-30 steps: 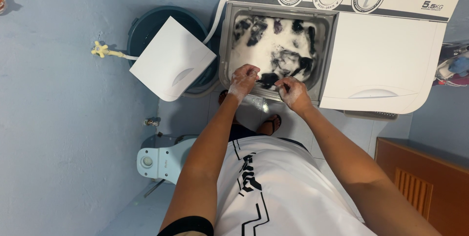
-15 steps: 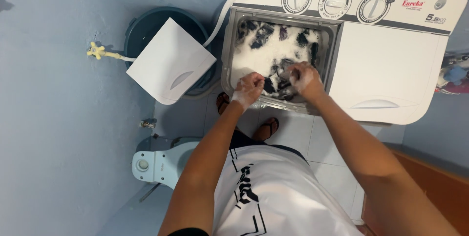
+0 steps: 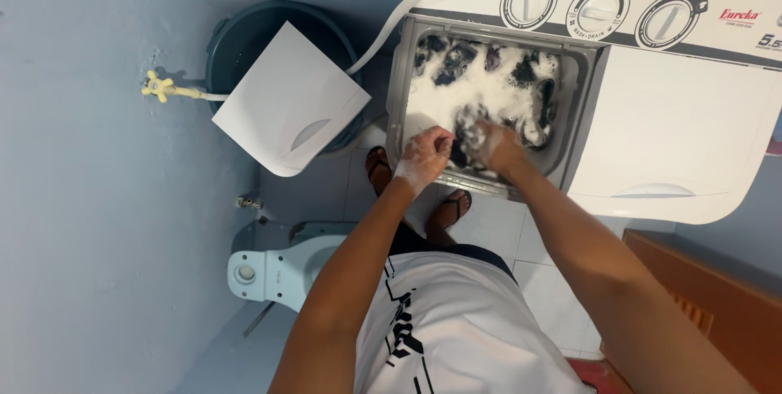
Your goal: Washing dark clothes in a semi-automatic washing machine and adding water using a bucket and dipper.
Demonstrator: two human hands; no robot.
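The dark garment point(image 3: 466, 140) lies half-sunk in foam at the near edge of the wash tub point(image 3: 401, 92) of the twin-tub washing machine point(image 3: 676, 117), and both hands are closed on it: the left hand point(image 3: 423, 155) bunches cloth in a tight grip at the tub's near rim, the right hand point(image 3: 495, 143) pinches a fold just beside it, toward the tub's middle. Soaked cloth like this should feel heavy, limp and soap-slick, so a full-fisted hold on gathered folds looks safer than fingertips. Other dark clothes point(image 3: 456, 56) float at the tub's far side.
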